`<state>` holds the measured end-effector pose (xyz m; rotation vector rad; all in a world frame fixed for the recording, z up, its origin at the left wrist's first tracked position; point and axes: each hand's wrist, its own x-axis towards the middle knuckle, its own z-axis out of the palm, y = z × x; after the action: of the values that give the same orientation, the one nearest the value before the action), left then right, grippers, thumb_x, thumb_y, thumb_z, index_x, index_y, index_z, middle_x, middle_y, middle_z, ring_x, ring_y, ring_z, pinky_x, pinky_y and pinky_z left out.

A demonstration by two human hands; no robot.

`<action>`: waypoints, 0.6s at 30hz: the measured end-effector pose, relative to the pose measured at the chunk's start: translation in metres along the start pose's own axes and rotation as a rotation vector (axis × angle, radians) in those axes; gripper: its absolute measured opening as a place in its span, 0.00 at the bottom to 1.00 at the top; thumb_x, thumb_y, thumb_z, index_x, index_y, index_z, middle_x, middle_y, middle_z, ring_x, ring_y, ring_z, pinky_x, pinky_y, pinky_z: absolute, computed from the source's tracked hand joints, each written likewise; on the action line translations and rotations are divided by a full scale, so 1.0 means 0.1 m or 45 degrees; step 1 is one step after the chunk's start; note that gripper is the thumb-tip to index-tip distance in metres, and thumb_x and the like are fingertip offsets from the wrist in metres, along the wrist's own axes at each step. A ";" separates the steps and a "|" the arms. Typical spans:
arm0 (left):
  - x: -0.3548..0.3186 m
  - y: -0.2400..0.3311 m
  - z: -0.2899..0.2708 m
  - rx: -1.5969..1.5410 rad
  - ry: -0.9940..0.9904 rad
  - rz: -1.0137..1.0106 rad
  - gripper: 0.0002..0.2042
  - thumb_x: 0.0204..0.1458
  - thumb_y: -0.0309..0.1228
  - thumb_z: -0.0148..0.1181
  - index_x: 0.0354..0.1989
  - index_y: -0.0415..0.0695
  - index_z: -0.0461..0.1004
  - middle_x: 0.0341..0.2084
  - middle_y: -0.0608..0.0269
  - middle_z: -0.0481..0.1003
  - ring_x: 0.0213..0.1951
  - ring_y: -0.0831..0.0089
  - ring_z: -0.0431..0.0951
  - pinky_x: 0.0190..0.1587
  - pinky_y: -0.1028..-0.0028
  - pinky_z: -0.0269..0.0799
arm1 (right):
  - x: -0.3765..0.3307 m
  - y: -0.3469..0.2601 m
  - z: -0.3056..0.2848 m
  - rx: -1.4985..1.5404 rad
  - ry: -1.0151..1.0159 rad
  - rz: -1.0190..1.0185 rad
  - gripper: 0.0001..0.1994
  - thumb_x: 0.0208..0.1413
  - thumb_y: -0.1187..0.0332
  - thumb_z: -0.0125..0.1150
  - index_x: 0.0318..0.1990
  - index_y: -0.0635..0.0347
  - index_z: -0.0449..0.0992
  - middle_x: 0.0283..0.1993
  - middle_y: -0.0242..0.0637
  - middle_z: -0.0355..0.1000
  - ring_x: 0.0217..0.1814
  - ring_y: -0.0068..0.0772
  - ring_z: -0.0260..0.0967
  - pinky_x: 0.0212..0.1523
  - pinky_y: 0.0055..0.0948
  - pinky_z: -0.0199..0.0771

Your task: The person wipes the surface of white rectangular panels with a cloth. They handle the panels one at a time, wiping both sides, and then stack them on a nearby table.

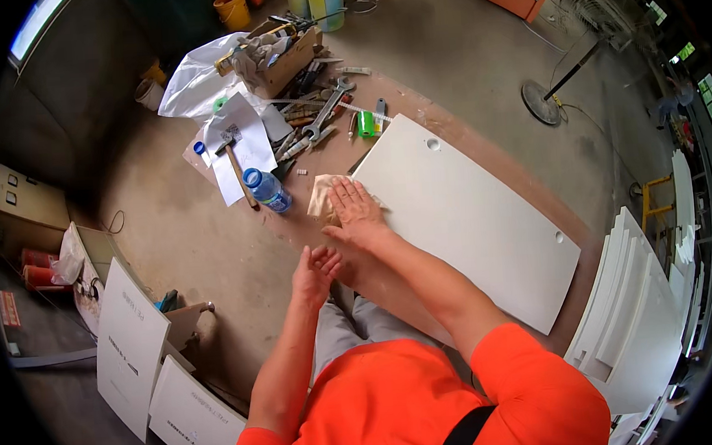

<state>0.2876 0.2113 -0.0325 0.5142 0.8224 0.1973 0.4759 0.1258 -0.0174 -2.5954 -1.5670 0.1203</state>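
Water bottle and wrench beyond right hand

The right hand lies flat, fingers spread, on a beige cloth at the left corner of a white panel that rests on a brown workbench. The left hand hangs open just near of it, at the bench edge, touching nothing that can be seen. To the left of the cloth a blue-capped water bottle lies beside a hammer on white paper. Farther off lie wrenches and a green tape roll. More white panels are stacked at the right.
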 end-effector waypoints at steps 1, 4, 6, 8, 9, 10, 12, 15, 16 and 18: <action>0.19 0.03 0.04 -0.051 -0.001 -0.031 0.30 0.71 0.54 0.46 0.61 0.35 0.67 0.56 0.47 0.74 0.57 0.54 0.77 0.60 0.58 0.74 | -0.04 0.03 0.06 -0.005 0.031 -0.046 0.51 0.61 0.30 0.49 0.78 0.63 0.52 0.84 0.47 0.42 0.87 0.47 0.32 0.84 0.46 0.25; 0.60 0.15 0.05 -0.145 -0.085 -0.096 0.32 0.70 0.56 0.46 0.61 0.35 0.67 0.57 0.46 0.74 0.59 0.53 0.77 0.63 0.57 0.73 | -0.63 0.23 0.12 -0.019 0.014 -0.123 0.49 0.59 0.33 0.54 0.77 0.63 0.54 0.83 0.47 0.47 0.86 0.48 0.37 0.83 0.48 0.30; 0.72 0.24 0.11 -0.144 -0.115 -0.153 0.34 0.69 0.58 0.45 0.62 0.34 0.67 0.60 0.45 0.72 0.60 0.52 0.76 0.65 0.55 0.71 | -1.17 0.38 -0.02 -0.010 -0.049 -0.097 0.49 0.58 0.35 0.57 0.77 0.63 0.56 0.83 0.47 0.48 0.86 0.49 0.39 0.83 0.48 0.32; 0.88 0.34 0.19 -0.187 -0.219 -0.260 0.36 0.69 0.60 0.43 0.65 0.34 0.65 0.61 0.44 0.71 0.62 0.51 0.74 0.66 0.55 0.70 | -1.33 0.43 -0.19 -0.007 -0.032 -0.054 0.48 0.57 0.35 0.58 0.76 0.62 0.57 0.83 0.47 0.48 0.86 0.49 0.40 0.83 0.48 0.32; 0.95 0.34 0.20 -0.202 -0.267 -0.318 0.37 0.69 0.60 0.42 0.66 0.34 0.64 0.62 0.43 0.71 0.62 0.51 0.74 0.67 0.55 0.69 | -1.17 0.35 -0.28 0.024 -0.029 -0.036 0.49 0.57 0.35 0.58 0.76 0.63 0.58 0.82 0.48 0.49 0.86 0.49 0.40 0.83 0.49 0.33; 0.97 0.30 0.22 -0.193 -0.245 -0.373 0.39 0.69 0.62 0.39 0.69 0.34 0.62 0.66 0.43 0.68 0.67 0.52 0.70 0.70 0.54 0.66 | -0.87 0.23 -0.30 0.056 -0.026 -0.021 0.49 0.57 0.34 0.58 0.76 0.63 0.58 0.82 0.49 0.50 0.85 0.49 0.41 0.83 0.49 0.34; 0.99 0.47 0.49 -0.263 -0.320 -0.395 0.40 0.69 0.63 0.37 0.70 0.34 0.61 0.69 0.45 0.66 0.69 0.53 0.67 0.71 0.53 0.63 | -0.23 0.09 -0.28 0.074 0.040 0.046 0.49 0.57 0.33 0.57 0.76 0.63 0.58 0.81 0.49 0.51 0.85 0.49 0.42 0.83 0.49 0.35; 1.11 0.53 0.46 -0.305 -0.413 -0.450 0.43 0.67 0.66 0.33 0.71 0.36 0.62 0.70 0.47 0.65 0.70 0.53 0.67 0.72 0.52 0.61 | 0.03 0.01 -0.10 0.089 0.056 0.100 0.50 0.57 0.31 0.55 0.76 0.63 0.58 0.81 0.48 0.51 0.85 0.49 0.43 0.82 0.49 0.36; 1.14 0.56 0.42 -0.296 -0.445 -0.500 0.43 0.67 0.66 0.33 0.70 0.36 0.63 0.70 0.47 0.66 0.70 0.53 0.67 0.72 0.52 0.61 | -0.14 -0.03 -0.12 0.128 0.018 0.082 0.50 0.57 0.31 0.54 0.76 0.63 0.58 0.82 0.48 0.51 0.85 0.48 0.43 0.82 0.49 0.36; 1.17 0.44 0.39 -0.263 -0.456 -0.557 0.43 0.66 0.67 0.33 0.69 0.36 0.65 0.66 0.47 0.70 0.66 0.54 0.70 0.70 0.54 0.63 | -0.41 0.03 -0.18 0.168 -0.079 0.030 0.50 0.59 0.30 0.52 0.76 0.64 0.57 0.82 0.49 0.49 0.85 0.49 0.43 0.83 0.48 0.35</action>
<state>0.3962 0.2778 -0.0641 0.1576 0.5380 -0.2082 0.4620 0.0870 0.0002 -2.5318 -1.4934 0.2991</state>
